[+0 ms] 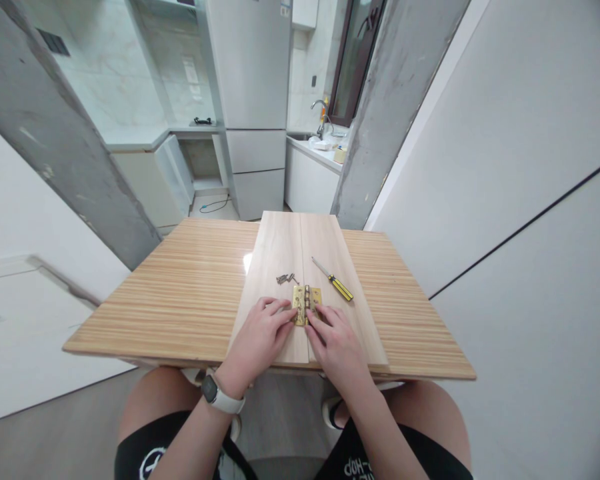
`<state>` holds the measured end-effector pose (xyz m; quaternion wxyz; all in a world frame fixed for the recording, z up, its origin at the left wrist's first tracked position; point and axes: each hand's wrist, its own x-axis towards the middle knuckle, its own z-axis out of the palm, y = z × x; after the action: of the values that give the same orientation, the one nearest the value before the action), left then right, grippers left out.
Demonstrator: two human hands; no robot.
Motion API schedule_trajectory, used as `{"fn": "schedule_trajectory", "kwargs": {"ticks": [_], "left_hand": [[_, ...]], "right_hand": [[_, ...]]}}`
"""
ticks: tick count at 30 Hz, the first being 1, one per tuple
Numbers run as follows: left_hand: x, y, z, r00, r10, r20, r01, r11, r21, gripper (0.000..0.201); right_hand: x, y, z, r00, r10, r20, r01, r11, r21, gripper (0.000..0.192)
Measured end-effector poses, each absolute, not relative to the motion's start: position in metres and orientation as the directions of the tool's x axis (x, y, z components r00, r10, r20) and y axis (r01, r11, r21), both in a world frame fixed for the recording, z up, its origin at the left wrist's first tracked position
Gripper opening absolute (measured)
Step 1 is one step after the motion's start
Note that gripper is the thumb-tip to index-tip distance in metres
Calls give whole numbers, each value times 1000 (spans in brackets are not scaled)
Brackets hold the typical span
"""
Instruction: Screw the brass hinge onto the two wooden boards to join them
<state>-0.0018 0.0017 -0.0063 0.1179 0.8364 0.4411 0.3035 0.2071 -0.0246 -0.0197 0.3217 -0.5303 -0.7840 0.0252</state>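
Observation:
A brass hinge (pixel 299 298) lies spread flat across the seam between two pale wooden boards (pixel 280 240) set side by side. My left hand (pixel 263 330) rests on the left board, its fingertips touching the hinge's left leaf. On the other side, my right hand (pixel 337 340) has its fingers on the right leaf and the lower end of the knuckle. Both hands have fingers apart and lie low over the boards. Just beyond the hinge is a small pile of screws (pixel 285 279). A screwdriver (pixel 340 288) with a yellow and black handle lies on the right board.
Beneath the boards is a striped wooden table (pixel 205 287), its near edge close to my knees. Past it stand a tall refrigerator (pixel 253 73) and a counter with a faucet (pixel 321 113). White panels flank the table on both sides.

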Motion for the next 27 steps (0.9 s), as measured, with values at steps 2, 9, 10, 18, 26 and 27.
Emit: {"fn": "schedule_trajectory", "kwargs": {"ticks": [2,9,10,18,26,27], "left_hand": [[-2,2,-7,424,811,403,669,-580,464,31],[-2,2,-8,437,810,392,674,-583,453,30],[-2,2,-9,436,808,396,672,-585,453,30],[-2,2,-7,443,799,408,660,-598,455,32],[-2,2,-6,456,794,402,653,-605,455,35],[-3,2,-6,457,795,399,654,-605,454,35]], "right_hand": [[207,-24,-20,-228,849,476,814,435,-386,31],[207,-23,-20,-228,846,481,813,438,-384,31],[207,-23,-20,-228,845,483,811,439,-387,31],[207,-23,-22,-218,836,503,791,453,-411,31],[208,-23,-26,-215,825,523,786,464,-408,31],[208,-23,-25,-214,825,522,786,463,-409,31]]}}
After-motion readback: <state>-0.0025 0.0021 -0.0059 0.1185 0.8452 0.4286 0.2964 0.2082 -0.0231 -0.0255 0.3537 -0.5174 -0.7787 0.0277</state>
